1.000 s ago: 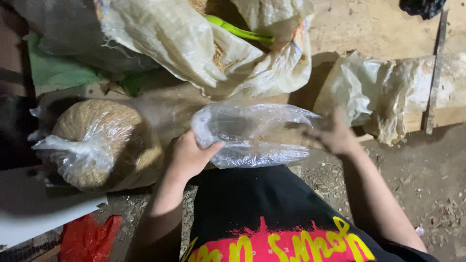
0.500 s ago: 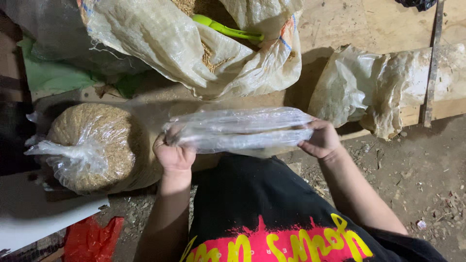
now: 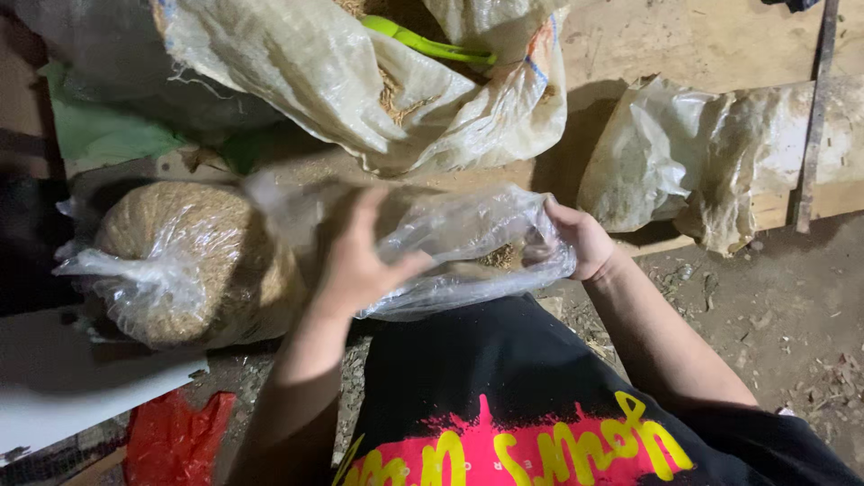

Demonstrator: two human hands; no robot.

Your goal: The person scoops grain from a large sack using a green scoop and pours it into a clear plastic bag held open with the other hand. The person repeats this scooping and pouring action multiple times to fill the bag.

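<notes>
Two hands are on one clear plastic bag (image 3: 459,247) that you hold out in front of your tummy. Your left hand (image 3: 360,261) is on the left part of the bag. Its fingers are spread and curled over the thin plastic, gripping it. This hand looks blurry. Your right hand (image 3: 580,238) is at the right end of the bag. Its fingers are closed tight on the plastic there, pinching it. The bag looks almost empty, with only a few little brown bits inside. It hangs between your hands, above your black shirt (image 3: 504,387) with pink and yellow marks.

Just to the left of the bag lies a tied clear bag of brown grain (image 3: 193,261), round and full. Behind your hands is a big woven sack (image 3: 342,81), open at the top. A green scoop (image 3: 427,40) pokes out of it. To the right, a crumpled dirty plastic sheet (image 3: 693,162) lies on a wooden board (image 3: 684,45). Down at the left corner you can see a red plastic bag (image 3: 171,432) beside a white board (image 3: 63,387). Brown dirt ground (image 3: 792,315) is at the right.
</notes>
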